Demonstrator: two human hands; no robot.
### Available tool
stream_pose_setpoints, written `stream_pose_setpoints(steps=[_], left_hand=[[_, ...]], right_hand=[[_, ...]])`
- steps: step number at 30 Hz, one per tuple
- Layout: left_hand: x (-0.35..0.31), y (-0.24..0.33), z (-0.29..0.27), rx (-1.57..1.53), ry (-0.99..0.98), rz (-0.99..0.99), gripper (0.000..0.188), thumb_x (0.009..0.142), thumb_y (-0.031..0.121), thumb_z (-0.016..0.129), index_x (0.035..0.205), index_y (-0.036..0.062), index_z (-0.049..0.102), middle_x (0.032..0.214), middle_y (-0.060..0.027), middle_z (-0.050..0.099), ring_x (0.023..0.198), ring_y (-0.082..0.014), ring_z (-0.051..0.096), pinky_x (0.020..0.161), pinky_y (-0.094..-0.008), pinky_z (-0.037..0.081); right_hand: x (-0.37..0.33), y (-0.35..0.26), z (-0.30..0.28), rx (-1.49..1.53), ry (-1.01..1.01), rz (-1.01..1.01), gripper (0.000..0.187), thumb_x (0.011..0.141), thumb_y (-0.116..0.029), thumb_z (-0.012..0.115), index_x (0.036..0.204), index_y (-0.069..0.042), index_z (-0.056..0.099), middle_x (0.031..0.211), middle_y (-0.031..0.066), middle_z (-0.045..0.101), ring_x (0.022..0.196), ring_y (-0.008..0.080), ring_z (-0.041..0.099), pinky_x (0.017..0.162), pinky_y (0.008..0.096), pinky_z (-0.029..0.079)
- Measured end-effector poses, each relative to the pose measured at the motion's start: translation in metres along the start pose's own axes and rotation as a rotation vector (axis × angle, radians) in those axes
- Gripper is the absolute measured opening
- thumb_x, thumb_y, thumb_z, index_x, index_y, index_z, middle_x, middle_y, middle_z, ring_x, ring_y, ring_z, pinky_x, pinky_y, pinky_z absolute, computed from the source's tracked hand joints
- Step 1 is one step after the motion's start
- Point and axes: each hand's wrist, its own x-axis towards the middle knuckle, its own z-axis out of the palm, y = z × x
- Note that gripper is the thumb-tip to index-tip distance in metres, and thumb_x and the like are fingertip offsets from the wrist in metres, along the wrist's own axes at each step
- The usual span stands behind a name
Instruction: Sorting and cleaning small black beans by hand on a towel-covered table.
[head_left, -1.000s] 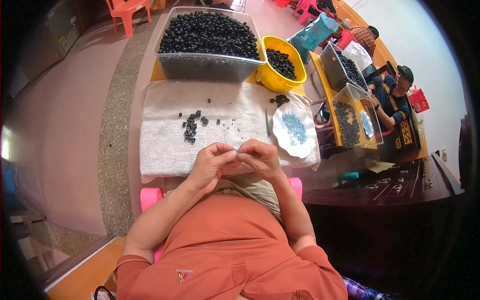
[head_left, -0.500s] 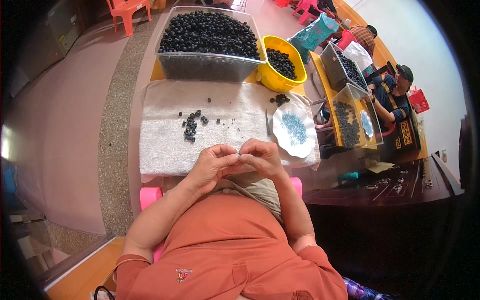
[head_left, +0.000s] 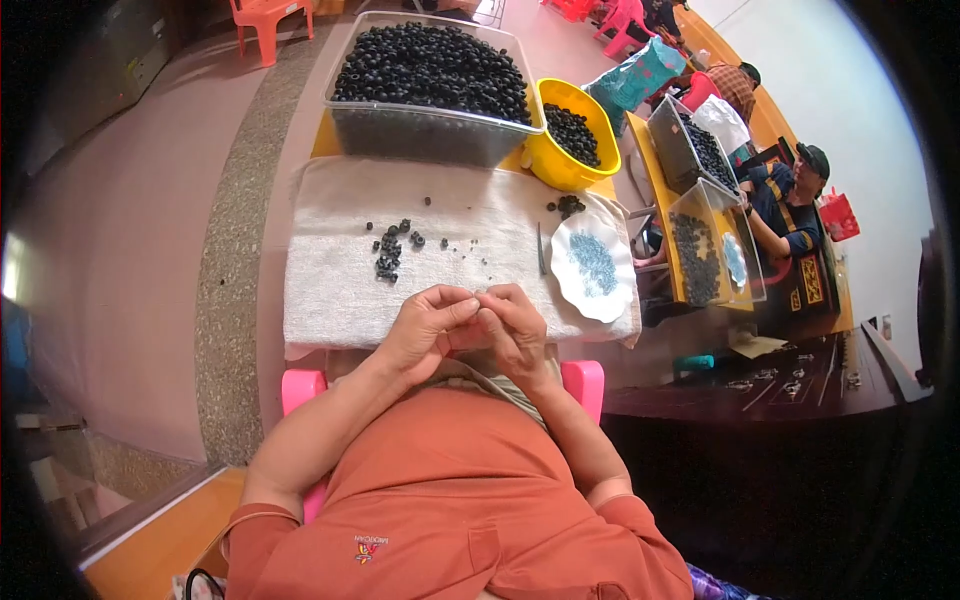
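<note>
My left hand [head_left: 432, 322] and my right hand [head_left: 515, 325] meet fingertip to fingertip over my lap, at the near edge of a white cloth [head_left: 330, 250]. Both are pinched closed; whatever sits between the fingertips is too small or hidden to make out. Beyond my left hand lies a loose cluster of small black ring-shaped pieces [head_left: 388, 262], with tiny bits scattered to its right. A white scalloped plate [head_left: 562, 272] with small pale-blue pieces [head_left: 592, 262] stands to the right of my right hand. Tweezers [head_left: 542, 248], thin and dark, lie beside the plate.
A clear bin [head_left: 430, 135] heaped with black pieces stands at the back of the table, a yellow basin [head_left: 560, 170] of similar pieces beside it. To the right, a person [head_left: 785, 205] in a dark cap sits at another table with clear bins. A pink chair [head_left: 584, 388] surrounds me.
My right hand has turned slightly, its thumb now pointing more upward, and shifted a little left against the left fingertips. The whole view has shifted slightly; the table things stay put.
</note>
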Motion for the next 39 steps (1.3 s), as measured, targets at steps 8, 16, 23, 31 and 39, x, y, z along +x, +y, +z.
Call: stream_pose_setpoints(steps=[8,16,23,31,39], left_hand=[[0.000,-0.003,0.000,-0.030,0.025,0.034,0.009,0.089,0.004,0.067,0.097,0.0037,0.063,0.091,-0.0053,0.066,0.082,-0.0155,0.066,0.077,-0.0321,0.059],[-0.002,0.002,0.005,-0.021,0.007,0.047,0.012,0.087,0.003,0.069,0.097,0.0035,0.063,0.091,-0.0048,0.066,0.081,-0.0150,0.066,0.077,-0.0305,0.059],[-0.007,0.008,0.010,-0.008,0.031,0.041,0.012,0.086,0.002,0.069,0.097,0.0038,0.063,0.090,-0.0044,0.066,0.081,-0.0148,0.066,0.077,-0.0297,0.059],[-0.005,0.008,0.008,0.002,0.004,0.048,0.010,0.088,0.004,0.068,0.096,0.0055,0.063,0.091,-0.0044,0.067,0.079,-0.0147,0.066,0.076,-0.0291,0.059],[-0.006,0.008,0.010,0.013,0.026,0.051,0.011,0.086,0.004,0.070,0.095,0.0049,0.063,0.090,-0.0039,0.066,0.079,-0.0138,0.065,0.077,-0.0290,0.058]], right_hand=[[0.020,0.006,-0.023,0.034,-0.206,0.259,0.013,0.089,-0.003,0.064,0.100,0.002,0.068,0.084,0.0092,0.063,0.076,0.0121,0.059,0.064,0.0266,0.047],[0.083,0.040,-0.007,-0.485,-0.178,-0.040,0.013,0.083,-0.009,0.068,0.094,-0.004,0.071,0.083,0.0137,0.065,0.074,0.0301,0.065,0.066,0.0357,0.051],[0.105,0.039,0.016,-0.780,-0.362,-0.044,0.017,0.083,-0.020,0.064,0.092,-0.008,0.072,0.092,0.0114,0.065,0.082,0.0329,0.064,0.073,0.0415,0.051],[0.096,0.038,0.012,-0.670,-0.399,-0.133,0.014,0.081,-0.014,0.064,0.091,-0.005,0.069,0.095,0.0126,0.066,0.086,0.0329,0.065,0.076,0.0410,0.052],[0.077,0.051,-0.006,-0.382,-0.270,-0.165,0.024,0.075,0.003,0.066,0.098,-0.001,0.067,0.093,0.0137,0.065,0.079,0.0294,0.064,0.068,0.0316,0.052]])
